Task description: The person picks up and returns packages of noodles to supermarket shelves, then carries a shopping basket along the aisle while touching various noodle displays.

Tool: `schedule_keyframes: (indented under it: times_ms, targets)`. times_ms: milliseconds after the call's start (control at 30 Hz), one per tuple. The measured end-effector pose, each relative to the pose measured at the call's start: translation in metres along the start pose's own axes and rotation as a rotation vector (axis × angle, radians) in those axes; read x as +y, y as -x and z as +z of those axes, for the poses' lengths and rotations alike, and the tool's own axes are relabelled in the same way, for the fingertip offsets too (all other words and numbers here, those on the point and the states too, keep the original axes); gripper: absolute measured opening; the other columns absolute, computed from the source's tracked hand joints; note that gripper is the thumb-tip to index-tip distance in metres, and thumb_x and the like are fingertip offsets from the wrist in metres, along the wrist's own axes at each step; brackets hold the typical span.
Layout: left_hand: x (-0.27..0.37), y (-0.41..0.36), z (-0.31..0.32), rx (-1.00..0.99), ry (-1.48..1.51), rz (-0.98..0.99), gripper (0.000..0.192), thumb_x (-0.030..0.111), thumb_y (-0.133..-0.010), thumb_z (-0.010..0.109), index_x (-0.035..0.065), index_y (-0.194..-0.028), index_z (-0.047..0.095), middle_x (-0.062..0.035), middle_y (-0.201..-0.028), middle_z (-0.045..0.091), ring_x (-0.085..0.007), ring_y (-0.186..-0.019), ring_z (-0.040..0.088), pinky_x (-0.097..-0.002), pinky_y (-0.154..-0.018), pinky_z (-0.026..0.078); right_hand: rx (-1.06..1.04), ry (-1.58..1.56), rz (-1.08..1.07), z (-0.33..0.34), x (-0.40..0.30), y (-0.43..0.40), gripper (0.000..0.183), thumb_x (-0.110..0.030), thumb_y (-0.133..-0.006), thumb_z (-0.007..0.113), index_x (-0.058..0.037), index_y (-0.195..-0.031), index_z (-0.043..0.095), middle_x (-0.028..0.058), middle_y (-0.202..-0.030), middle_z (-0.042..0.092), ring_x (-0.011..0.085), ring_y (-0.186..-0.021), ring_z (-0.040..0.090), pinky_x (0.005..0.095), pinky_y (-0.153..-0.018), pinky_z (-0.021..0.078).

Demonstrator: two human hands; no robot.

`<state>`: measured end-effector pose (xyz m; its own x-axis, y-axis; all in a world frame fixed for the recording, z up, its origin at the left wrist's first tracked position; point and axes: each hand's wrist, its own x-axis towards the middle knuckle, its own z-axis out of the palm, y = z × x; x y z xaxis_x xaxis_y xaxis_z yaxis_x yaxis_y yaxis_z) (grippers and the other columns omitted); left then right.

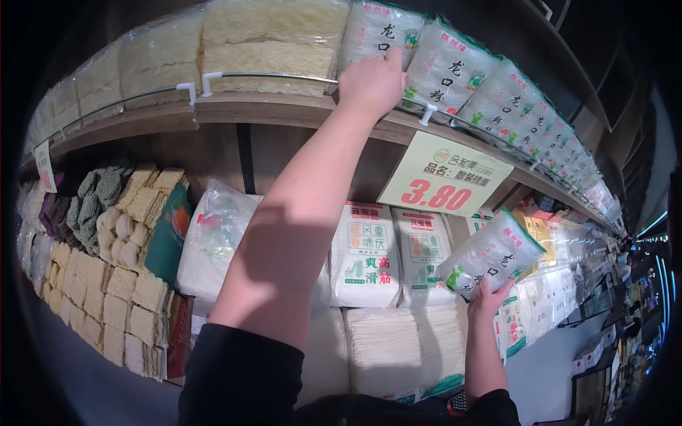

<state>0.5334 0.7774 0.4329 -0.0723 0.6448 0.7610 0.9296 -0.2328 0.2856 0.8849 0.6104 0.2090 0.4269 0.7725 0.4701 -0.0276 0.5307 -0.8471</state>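
My left hand reaches up to the upper shelf and covers the lower front of a clear, green-edged packet of glass noodles. One finger points upward against the packet; the other fingers are curled and partly hidden. Lower down on the right, my right hand holds a similar packet of glass noodles, tilted, its thumb across the front. Right of my left hand, several more such packets stand in a row behind a thin metal rail.
Large bags of pale noodles fill the upper shelf's left. A yellow price sign hangs from the wooden shelf edge. Below are white noodle packs, stacked pale dried noodles, noodle blocks and green noodle bundles.
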Motion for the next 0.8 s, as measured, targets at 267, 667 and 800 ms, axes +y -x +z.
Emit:
schedule_keyframes:
  times_ms: [267, 667, 800]
  targets:
    - [-0.018, 0.008, 0.004, -0.002, -0.052, 0.082, 0.026, 0.028, -0.086, 0.056, 0.0102, -0.105, 0.053, -0.0125, -0.087, 0.067, -0.0338, -0.085, 0.065, -0.0464, -0.076, 0.049, -0.471, -0.219, -0.319, 0.213, -0.13, -0.119, 0.052, -0.015, -0.084, 0.072, -0.0041, -0.122, 0.038, 0.0079, -0.114, 0.053, 0.0156, -0.1, 0.054, 0.031, -0.087, 0.0442]
    - [-0.037, 0.081, 0.003, 0.643, -0.02, 0.15, 0.066, 0.013, -0.073, 0.063, 0.0031, -0.133, 0.038, -0.0176, -0.128, 0.043, -0.0338, -0.115, 0.044, -0.047, -0.097, 0.032, -0.3, 0.267, -0.589, 0.353, -0.114, -0.138, 0.063, -0.03, -0.073, 0.079, 0.0051, -0.114, 0.046, 0.0249, -0.111, 0.058, 0.0366, -0.107, 0.056, 0.0416, -0.091, 0.0446]
    - [-0.051, 0.084, 0.006, 0.542, -0.105, 0.144, 0.069, 0.022, -0.076, 0.064, 0.0064, -0.138, 0.04, -0.0134, -0.14, 0.039, -0.0304, -0.126, 0.04, -0.0466, -0.098, 0.028, -0.298, 0.445, -0.642, 0.363, -0.103, -0.133, 0.074, -0.033, -0.072, 0.079, 0.0092, -0.122, 0.045, 0.028, -0.113, 0.059, 0.0387, -0.105, 0.059, 0.0401, -0.091, 0.0467]
